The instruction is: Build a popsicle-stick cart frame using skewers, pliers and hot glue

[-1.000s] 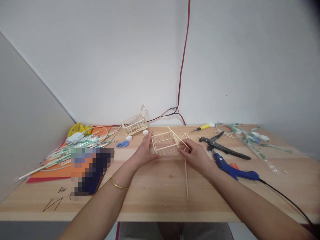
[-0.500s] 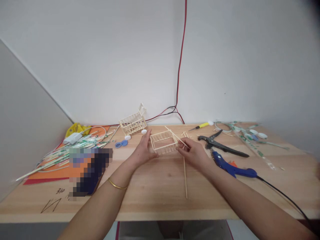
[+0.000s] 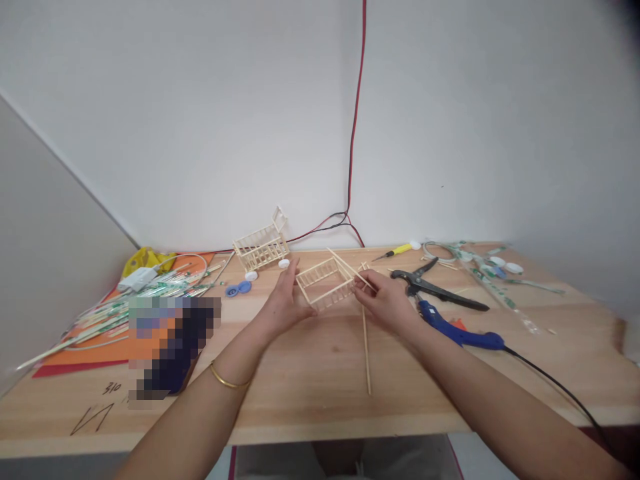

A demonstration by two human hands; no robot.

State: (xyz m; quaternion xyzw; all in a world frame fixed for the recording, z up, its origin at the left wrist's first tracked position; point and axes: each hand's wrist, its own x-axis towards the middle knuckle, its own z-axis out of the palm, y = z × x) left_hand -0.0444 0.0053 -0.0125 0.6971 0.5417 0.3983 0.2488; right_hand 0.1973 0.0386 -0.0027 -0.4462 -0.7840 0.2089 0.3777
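A small rectangular frame of thin wooden sticks, with short rungs along its sides, is tilted between my two hands. My left hand grips its left end between thumb and fingers. In the fingertips of my right hand a thin wooden stick slants across the frame's right end. Whether that stick touches the frame I cannot tell. Below my right hand a longer loose stick lies on the wooden table. Behind my left hand stands a cart-like stick model with white caps at its base.
Right of my hands lie black-handled cutters, a blue glue gun with a black cord, and a yellow-handled screwdriver. Blue caps, wrapped sticks, a white charger and a dark, blurred-out object are at left.
The whole scene has shifted slightly left as my view turns. Both hands keep their hold on the frame and the stick, with hardly any movement between them.
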